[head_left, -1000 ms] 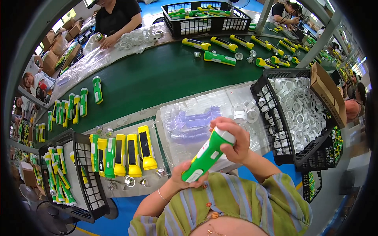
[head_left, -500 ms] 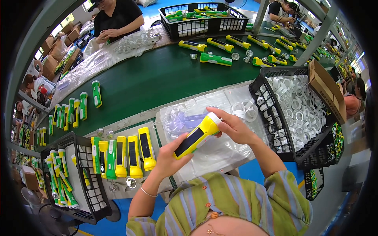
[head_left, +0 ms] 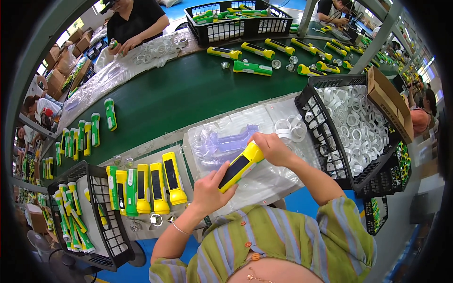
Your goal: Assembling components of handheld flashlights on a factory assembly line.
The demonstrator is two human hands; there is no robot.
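Observation:
A yellow flashlight (head_left: 257, 153) with a dark solar panel along its body is held slantwise in front of me, its wide head up and to the right. My left hand (head_left: 210, 192) is wrapped round its lower end. My right hand (head_left: 273, 150) is closed over the head end; the white ring at the rim is mostly hidden by those fingers. Beneath lies clear plastic sheeting (head_left: 252, 188) with a stack of clear lens discs (head_left: 205, 144). Loose white rings (head_left: 284, 129) sit just beyond my right hand. A row of yellow and green flashlights (head_left: 157, 185) stands to the left.
A black crate (head_left: 325, 132) of white rings stands right, with a cardboard flap (head_left: 391, 101). Another black crate (head_left: 111, 221) holds flashlights at the left. Beyond runs a green conveyor belt (head_left: 174, 94) bearing flashlights and reflectors. A co-worker (head_left: 137, 23) works across it.
The flashlight has shifted slightly right and down with both hands. My right hand's fingers have closed further over its head, covering the white ring.

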